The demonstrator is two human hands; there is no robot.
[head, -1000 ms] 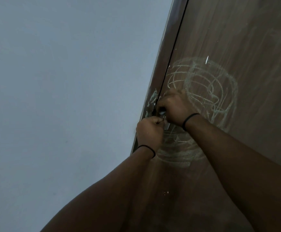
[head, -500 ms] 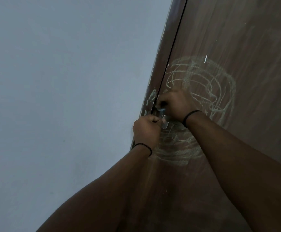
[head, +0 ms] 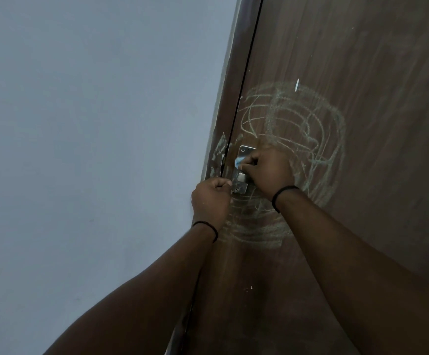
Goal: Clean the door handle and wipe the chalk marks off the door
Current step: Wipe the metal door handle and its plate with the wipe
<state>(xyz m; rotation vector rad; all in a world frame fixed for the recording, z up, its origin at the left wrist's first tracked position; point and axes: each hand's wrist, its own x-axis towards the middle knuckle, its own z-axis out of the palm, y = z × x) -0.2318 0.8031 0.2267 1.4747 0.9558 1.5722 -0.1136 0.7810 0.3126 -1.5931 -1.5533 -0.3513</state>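
Here, my right hand [head: 267, 172] pinches a small blue cloth [head: 238, 162] against the metal handle plate [head: 243, 170], frame center. My left hand [head: 211, 198], at 7 o'clock of the plate, is clenched; can't tell what it grips. Cloth: soft, light; plate: stiff, prob. slick. Chalk marks [head: 310, 139] ring it on the door [head: 362, 73], 12 to 6 o'clock.

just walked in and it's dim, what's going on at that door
A person is cleaning the silver metal door handle plate on the brown wooden door. The right hand pinches a small light-blue cloth against the plate, while the left hand is curled just below it. The pale chalk scribbles around the plate are not yet wiped off.
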